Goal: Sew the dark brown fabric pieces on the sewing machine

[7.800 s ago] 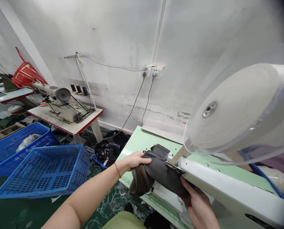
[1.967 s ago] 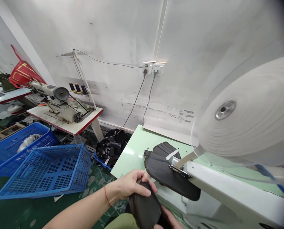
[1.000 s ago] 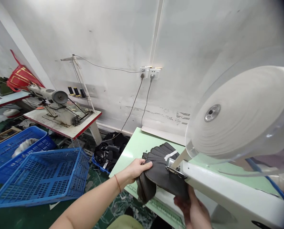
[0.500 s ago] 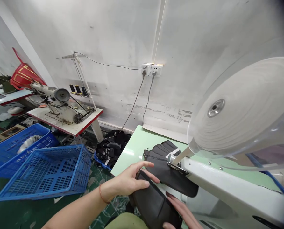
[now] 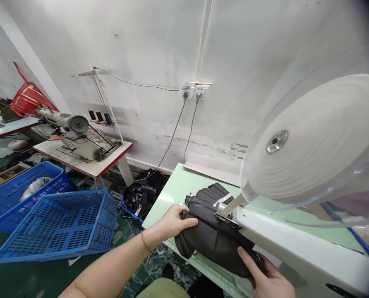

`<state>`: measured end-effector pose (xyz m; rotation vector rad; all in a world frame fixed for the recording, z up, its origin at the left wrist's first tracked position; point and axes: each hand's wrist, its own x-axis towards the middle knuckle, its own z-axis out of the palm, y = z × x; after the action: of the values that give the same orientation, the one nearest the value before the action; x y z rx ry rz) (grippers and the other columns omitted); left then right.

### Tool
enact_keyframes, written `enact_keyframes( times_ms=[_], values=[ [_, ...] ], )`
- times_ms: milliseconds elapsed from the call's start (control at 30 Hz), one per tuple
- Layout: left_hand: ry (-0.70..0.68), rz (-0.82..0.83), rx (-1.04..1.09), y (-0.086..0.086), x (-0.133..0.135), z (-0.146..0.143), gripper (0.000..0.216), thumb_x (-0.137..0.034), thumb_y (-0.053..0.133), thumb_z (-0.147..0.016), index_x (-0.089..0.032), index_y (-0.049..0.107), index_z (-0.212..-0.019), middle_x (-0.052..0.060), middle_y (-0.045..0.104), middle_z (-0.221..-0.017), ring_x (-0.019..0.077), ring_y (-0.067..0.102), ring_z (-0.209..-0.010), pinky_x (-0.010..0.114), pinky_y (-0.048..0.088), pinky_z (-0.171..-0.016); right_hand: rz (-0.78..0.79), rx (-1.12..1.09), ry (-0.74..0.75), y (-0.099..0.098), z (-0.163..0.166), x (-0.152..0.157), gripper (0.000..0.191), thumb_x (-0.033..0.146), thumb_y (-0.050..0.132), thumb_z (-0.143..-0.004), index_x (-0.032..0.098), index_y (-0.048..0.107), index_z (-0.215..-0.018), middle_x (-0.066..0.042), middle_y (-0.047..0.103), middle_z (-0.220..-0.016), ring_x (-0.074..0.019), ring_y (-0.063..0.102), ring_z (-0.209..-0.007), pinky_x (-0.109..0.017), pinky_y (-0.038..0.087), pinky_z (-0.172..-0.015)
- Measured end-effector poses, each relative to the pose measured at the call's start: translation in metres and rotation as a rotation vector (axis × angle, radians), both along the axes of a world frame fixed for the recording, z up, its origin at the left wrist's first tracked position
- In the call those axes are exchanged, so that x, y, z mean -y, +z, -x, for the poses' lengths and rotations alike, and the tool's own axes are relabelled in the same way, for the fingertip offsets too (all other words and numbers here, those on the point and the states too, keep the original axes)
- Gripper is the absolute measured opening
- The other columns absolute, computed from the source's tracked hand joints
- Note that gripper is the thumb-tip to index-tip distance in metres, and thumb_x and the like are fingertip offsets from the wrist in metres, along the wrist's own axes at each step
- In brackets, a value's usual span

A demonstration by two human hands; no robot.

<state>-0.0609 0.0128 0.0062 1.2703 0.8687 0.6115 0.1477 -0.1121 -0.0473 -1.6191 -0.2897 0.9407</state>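
Note:
A dark grey fabric piece (image 5: 212, 242) lies against the tip of the white machine arm (image 5: 296, 252), over a fanned stack of similar dark pieces (image 5: 207, 194) on the pale green table (image 5: 178, 186). My left hand (image 5: 173, 221) grips its left edge, thumb on top. My right hand (image 5: 268, 279) holds its lower right end from beneath, fingers curled on it. A strip of white tape (image 5: 231, 203) runs from the big white tape roll (image 5: 315, 140) down to the arm's tip.
Blue plastic crates (image 5: 57, 225) stand on the green floor at left. A sewing machine (image 5: 73, 130) sits on a red-edged table behind them. A heap of black parts (image 5: 141, 192) lies by the green table. Two cables hang from the wall sockets (image 5: 197, 91).
Half a second ago both hands held the dark piece low, near my lap. It has since gone up and right onto the arm's tip, over the stack.

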Motion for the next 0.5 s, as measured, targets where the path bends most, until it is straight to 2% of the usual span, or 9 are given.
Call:
enact_keyframes(
  times_ms=[167, 300, 333, 400, 467, 500],
  values=[
    [-0.017, 0.125, 0.08, -0.019, -0.015, -0.007, 0.045, -0.043, 0.082, -0.06, -0.01, 0.068, -0.087, 0.009, 0.069, -0.085, 0.0202, 0.061, -0.078, 0.031, 0.046, -0.073, -0.116, -0.286, -0.088, -0.001, 0.009, -0.019, 0.057, 0.035, 0.09, -0.045, 0.016, 0.07, -0.095, -0.006, 0.074, -0.101, -0.0274, 0.06, -0.112, -0.02, 0.057, -0.071],
    [0.007, 0.197, 0.121, -0.028, -0.027, -0.016, 0.05, -0.046, 0.084, -0.055, -0.01, 0.066, -0.085, 0.007, 0.067, -0.082, 0.0166, 0.059, -0.073, 0.03, 0.046, -0.072, -0.156, -0.315, -0.131, -0.003, -0.001, -0.038, 0.066, 0.028, 0.092, -0.041, 0.018, 0.067, -0.101, -0.005, 0.071, -0.109, -0.0239, 0.064, -0.102, -0.02, 0.057, -0.061],
    [0.019, 0.207, 0.123, -0.029, -0.027, -0.017, 0.051, -0.048, 0.084, -0.056, -0.011, 0.065, -0.085, 0.006, 0.067, -0.082, 0.0155, 0.059, -0.072, 0.028, 0.045, -0.071, -0.154, -0.308, -0.146, -0.005, -0.003, -0.04, 0.066, 0.028, 0.092, -0.041, 0.019, 0.067, -0.101, -0.004, 0.072, -0.105, -0.0228, 0.066, -0.095, -0.021, 0.056, -0.058],
    [0.033, 0.235, 0.113, -0.03, -0.022, -0.015, 0.051, -0.055, 0.079, -0.06, -0.012, 0.063, -0.082, 0.003, 0.064, -0.076, 0.0123, 0.055, -0.065, 0.026, 0.043, -0.065, -0.143, -0.313, -0.162, -0.01, 0.0, -0.038, 0.057, 0.035, 0.091, -0.043, 0.017, 0.067, -0.092, -0.004, 0.075, -0.085, -0.0214, 0.068, -0.073, -0.026, 0.056, -0.053],
    [0.0, 0.287, 0.095, -0.03, -0.009, -0.009, 0.052, -0.06, 0.076, -0.062, -0.013, 0.058, -0.073, 0.0, 0.059, -0.066, 0.0091, 0.049, -0.055, 0.024, 0.039, -0.057, -0.149, -0.344, -0.059, -0.02, 0.015, -0.025, 0.049, 0.052, 0.086, -0.048, 0.015, 0.068, -0.075, -0.006, 0.072, -0.065, -0.023, 0.066, -0.058, -0.035, 0.058, -0.055],
    [-0.035, 0.32, 0.089, -0.029, -0.001, -0.005, 0.052, -0.059, 0.079, -0.057, -0.014, 0.054, -0.069, -0.001, 0.056, -0.062, 0.0082, 0.046, -0.052, 0.023, 0.037, -0.054, -0.158, -0.368, 0.032, -0.028, 0.027, -0.016, 0.051, 0.06, 0.083, -0.047, 0.015, 0.068, -0.067, -0.01, 0.071, -0.062, -0.0262, 0.067, -0.058, -0.039, 0.058, -0.059]
  ],
)
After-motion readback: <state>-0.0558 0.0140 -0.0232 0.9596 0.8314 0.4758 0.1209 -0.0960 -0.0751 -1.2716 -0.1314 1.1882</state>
